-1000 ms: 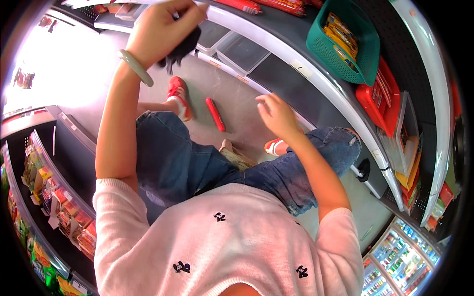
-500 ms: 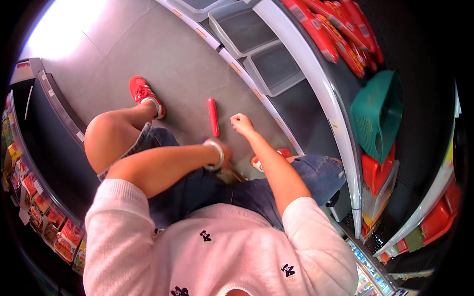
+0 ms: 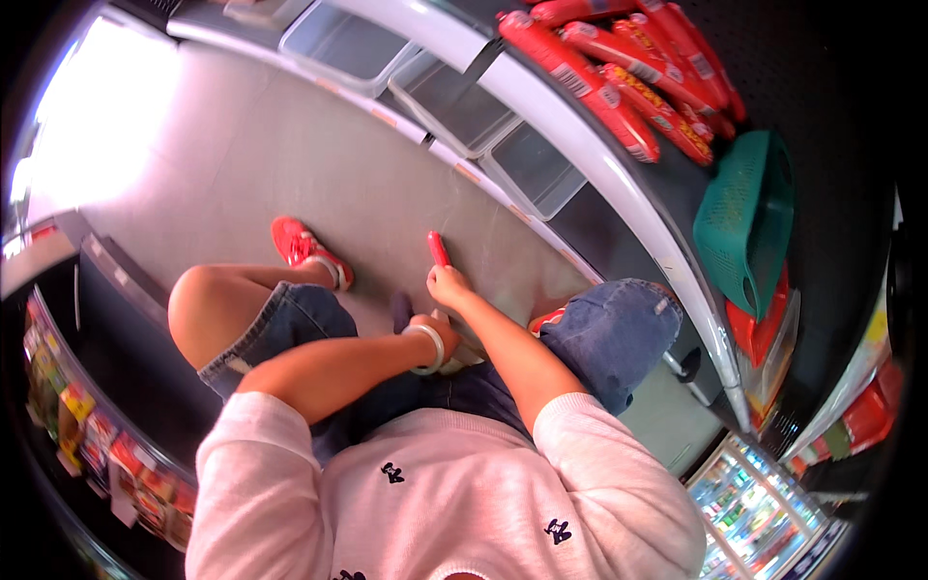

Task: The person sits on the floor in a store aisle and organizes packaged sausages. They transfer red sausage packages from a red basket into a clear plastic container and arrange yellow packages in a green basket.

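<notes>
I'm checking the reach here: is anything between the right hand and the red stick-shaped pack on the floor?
Nothing visible. The right hand is already at the near end of the red pack, which lies on bare floor. The left hand sits just behind.

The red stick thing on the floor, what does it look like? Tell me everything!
The red stick thing is a long, thin, rounded packet, shiny like plastic wrap. It lies flat on the grey floor, pointing away from the person, between the red shoe and the bottom shelf. The right hand covers its near end; whether the hand grips it is unclear.
</notes>
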